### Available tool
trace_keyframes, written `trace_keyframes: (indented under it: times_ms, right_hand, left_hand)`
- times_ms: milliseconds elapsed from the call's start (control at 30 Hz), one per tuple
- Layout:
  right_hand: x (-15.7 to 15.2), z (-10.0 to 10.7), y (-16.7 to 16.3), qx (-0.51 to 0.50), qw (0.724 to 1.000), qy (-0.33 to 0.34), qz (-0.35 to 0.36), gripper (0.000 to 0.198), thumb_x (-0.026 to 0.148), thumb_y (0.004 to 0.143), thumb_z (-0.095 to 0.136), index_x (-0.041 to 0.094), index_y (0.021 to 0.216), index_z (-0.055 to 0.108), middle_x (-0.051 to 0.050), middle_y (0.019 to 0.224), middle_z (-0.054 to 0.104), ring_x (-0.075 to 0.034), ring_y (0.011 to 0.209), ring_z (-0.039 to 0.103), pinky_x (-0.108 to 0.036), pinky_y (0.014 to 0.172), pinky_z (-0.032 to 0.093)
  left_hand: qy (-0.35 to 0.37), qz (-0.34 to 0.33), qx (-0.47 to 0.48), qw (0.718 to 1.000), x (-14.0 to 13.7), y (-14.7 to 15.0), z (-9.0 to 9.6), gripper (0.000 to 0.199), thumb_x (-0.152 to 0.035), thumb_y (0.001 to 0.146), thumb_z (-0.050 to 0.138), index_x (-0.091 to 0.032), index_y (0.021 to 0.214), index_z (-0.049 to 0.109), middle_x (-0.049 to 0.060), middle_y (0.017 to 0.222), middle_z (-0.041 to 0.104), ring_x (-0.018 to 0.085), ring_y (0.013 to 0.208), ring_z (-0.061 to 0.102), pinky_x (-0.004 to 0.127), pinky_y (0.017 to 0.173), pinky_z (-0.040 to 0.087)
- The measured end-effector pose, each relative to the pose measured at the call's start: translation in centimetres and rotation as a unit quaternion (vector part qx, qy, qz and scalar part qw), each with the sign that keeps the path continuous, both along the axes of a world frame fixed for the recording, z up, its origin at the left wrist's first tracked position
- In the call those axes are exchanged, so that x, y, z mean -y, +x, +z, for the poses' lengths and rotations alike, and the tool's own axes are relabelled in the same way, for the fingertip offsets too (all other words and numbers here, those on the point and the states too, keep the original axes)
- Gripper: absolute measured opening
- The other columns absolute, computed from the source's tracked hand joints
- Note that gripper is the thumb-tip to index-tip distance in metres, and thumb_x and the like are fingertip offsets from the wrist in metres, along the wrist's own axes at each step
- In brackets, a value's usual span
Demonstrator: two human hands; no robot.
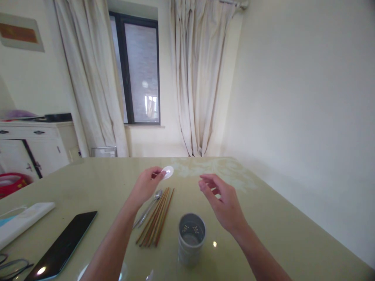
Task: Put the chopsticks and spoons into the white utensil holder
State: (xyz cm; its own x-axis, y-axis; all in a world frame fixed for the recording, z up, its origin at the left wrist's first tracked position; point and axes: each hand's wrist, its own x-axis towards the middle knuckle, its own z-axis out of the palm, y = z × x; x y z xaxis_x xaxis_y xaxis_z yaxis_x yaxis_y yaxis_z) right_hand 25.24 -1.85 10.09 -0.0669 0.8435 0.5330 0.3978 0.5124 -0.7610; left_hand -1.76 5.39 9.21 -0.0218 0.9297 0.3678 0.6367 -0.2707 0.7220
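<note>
My left hand (149,181) pinches a small white round disc (168,172) by its edge, above the table. To the right, my right hand (221,199) hovers with its fingers loosely curved and a small gap at thumb and forefinger; nothing shows in it. A bundle of wooden chopsticks (155,220) lies on the table below my left hand. Metal spoons (158,194) lie along the left side of the chopsticks, partly behind my left forearm. Between my forearms a grey utensil holder (191,253) stands upright, with small holes in its inner wall and nothing visible inside.
The pale green table (281,234) has a glossy top. At its left lie a black tablet-like device (66,242), a white power strip (26,220) and dark cables (14,267). A wall borders the right side. Beyond are curtains (199,78) and a white cabinet (43,144).
</note>
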Motion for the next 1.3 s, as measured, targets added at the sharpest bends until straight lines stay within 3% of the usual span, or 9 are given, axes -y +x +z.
trace_keyframes:
  times_ms: [133, 233, 433, 600, 767, 867, 1000, 1133, 1300]
  right_hand:
    - [-0.3, -7.5, 1.1, -0.067, 0.995, -0.069, 0.034, 0.06, 0.073, 0.103, 0.045, 0.021, 0.108, 0.074, -0.012, 0.096, 0.078, -0.025, 0.084, 0.072, -0.034, 0.07, 0.057]
    - [-0.5, -10.4, 1.2, -0.111, 0.985, -0.105, 0.077, 0.078, 0.084, 0.1, 0.027, 0.022, 0.111, 0.073, -0.014, 0.101, 0.076, -0.029, 0.091, 0.07, -0.039, 0.073, 0.057]
    - [-0.6, -10.6, 2.2, -0.07, 0.957, -0.118, 0.254, 0.108, 0.103, 0.069, 0.055, 0.027, 0.146, 0.059, -0.016, 0.139, 0.065, -0.038, 0.127, 0.061, -0.049, 0.106, 0.048]
    - [-0.3, -10.8, 2.6, -0.017, 0.939, -0.191, 0.287, 0.124, 0.064, 0.049, 0.103, 0.03, 0.155, 0.047, -0.015, 0.153, 0.056, -0.039, 0.139, 0.055, -0.051, 0.118, 0.039]
    - [-0.2, -11.0, 1.8, -0.018, 0.934, -0.178, 0.311, 0.096, 0.045, 0.062, 0.102, 0.024, 0.144, 0.057, -0.012, 0.139, 0.066, -0.035, 0.13, 0.062, -0.047, 0.113, 0.044]
    - [-0.3, -11.3, 1.2, -0.016, 0.942, -0.161, 0.295, 0.082, 0.039, 0.068, 0.098, 0.022, 0.139, 0.061, -0.011, 0.134, 0.069, -0.033, 0.124, 0.064, -0.044, 0.107, 0.047]
    - [-0.4, -11.9, -0.3, -0.009, 0.964, -0.14, 0.227, 0.08, 0.035, 0.067, 0.096, 0.022, 0.138, 0.06, -0.01, 0.13, 0.071, -0.031, 0.116, 0.066, -0.04, 0.096, 0.049]
    - [-0.5, -11.9, -1.8, -0.022, 0.978, -0.121, 0.166, 0.07, 0.028, 0.073, 0.09, 0.021, 0.136, 0.06, -0.012, 0.133, 0.07, -0.03, 0.116, 0.066, -0.037, 0.087, 0.051]
    - [-1.1, -12.8, -1.9, -0.046, 0.974, -0.122, 0.187, 0.081, 0.022, 0.071, 0.09, 0.025, 0.143, 0.053, -0.012, 0.136, 0.069, -0.03, 0.122, 0.066, -0.041, 0.092, 0.055]
  left_hand:
    - [-0.109, 0.121, -0.086, 0.983, -2.7, -3.5, -4.7, 0.031, -0.043, 0.092, 0.059, -0.018, 0.083, 0.074, 0.006, 0.081, 0.077, 0.025, 0.083, 0.072, 0.03, 0.072, 0.047]
    - [-0.151, 0.157, -0.106, 0.97, -3.2, -4.5, -7.4, 0.021, -0.035, 0.091, 0.063, -0.018, 0.088, 0.073, 0.01, 0.091, 0.081, 0.026, 0.088, 0.075, 0.03, 0.074, 0.048]
    - [-0.182, 0.17, -0.148, 0.957, -3.2, -4.5, -10.1, 0.018, -0.031, 0.093, 0.06, -0.018, 0.094, 0.074, 0.011, 0.102, 0.083, 0.026, 0.098, 0.077, 0.028, 0.077, 0.05]
    - [-0.184, 0.16, -0.175, 0.954, -3.2, -4.1, -10.7, 0.022, -0.03, 0.096, 0.058, -0.017, 0.096, 0.075, 0.012, 0.103, 0.083, 0.028, 0.101, 0.077, 0.03, 0.079, 0.051]
    - [-0.17, 0.155, -0.189, 0.955, -3.0, -3.7, -9.2, 0.022, -0.028, 0.093, 0.06, -0.014, 0.089, 0.076, 0.021, 0.103, 0.081, 0.035, 0.104, 0.076, 0.038, 0.088, 0.053]
    - [-0.123, 0.141, -0.172, 0.967, -2.3, -2.7, -6.8, 0.032, -0.029, 0.097, 0.053, -0.009, 0.108, 0.075, 0.025, 0.121, 0.076, 0.036, 0.117, 0.071, 0.043, 0.102, 0.051]
    - [-0.049, 0.046, -0.101, 0.993, 1.4, 0.7, -5.3, 0.05, -0.045, 0.109, 0.03, -0.019, 0.131, 0.067, 0.011, 0.131, 0.076, 0.022, 0.116, 0.072, 0.033, 0.101, 0.055]
    - [0.048, -0.098, 0.076, 0.991, 6.0, 4.5, -8.2, 0.064, -0.061, 0.099, 0.055, -0.021, 0.149, 0.053, 0.015, 0.151, 0.063, 0.03, 0.136, 0.062, 0.045, 0.114, 0.051]
    - [0.037, -0.058, 0.066, 0.995, 6.6, 5.6, -11.9, 0.088, -0.053, 0.083, 0.078, -0.021, 0.156, 0.041, 0.018, 0.162, 0.052, 0.035, 0.154, 0.046, 0.052, 0.128, 0.036]
